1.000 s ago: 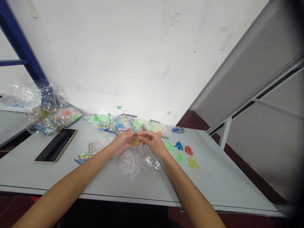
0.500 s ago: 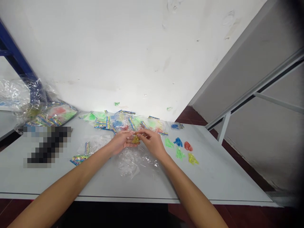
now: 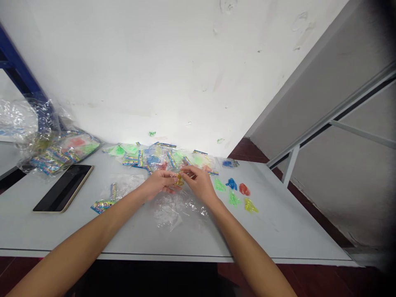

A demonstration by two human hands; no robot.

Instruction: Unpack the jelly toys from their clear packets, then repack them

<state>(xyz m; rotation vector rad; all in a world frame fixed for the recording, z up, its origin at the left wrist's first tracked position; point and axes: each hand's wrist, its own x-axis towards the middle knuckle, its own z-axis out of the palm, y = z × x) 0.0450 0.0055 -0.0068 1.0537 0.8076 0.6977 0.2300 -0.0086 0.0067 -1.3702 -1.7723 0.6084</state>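
Observation:
Between my two hands is a small translucent yellow toy (image 3: pixel 179 180), its exact shape partly covered by fingers. My left hand (image 3: pixel 159 183) grips it from the left with thumb and fingers. The fingertips of my right hand (image 3: pixel 197 181) pinch its upper right side. Under my hands lies a heap of crumpled clear plastic (image 3: pixel 170 210). To the right rest loose soft-looking toys: a blue one (image 3: pixel 232 184), a red one (image 3: pixel 244 189), a yellow one (image 3: pixel 250 205) and two green ones (image 3: pixel 234 199).
Packets with colourful header strips (image 3: pixel 151 159) line the wall (image 3: pixel 154 74). A large clear bag (image 3: pixel 69 148) of packets stands at the back left, near a phone (image 3: pixel 63 189). Opened wrappers (image 3: pixel 103 205) lie by my left forearm. The table (image 3: pixel 278 235) ends at a front edge.
My left thumb has come down onto the yellow toy, and the left fingers have curled closer around it. Both hands stay in nearly the same place. The loose toys have not moved.

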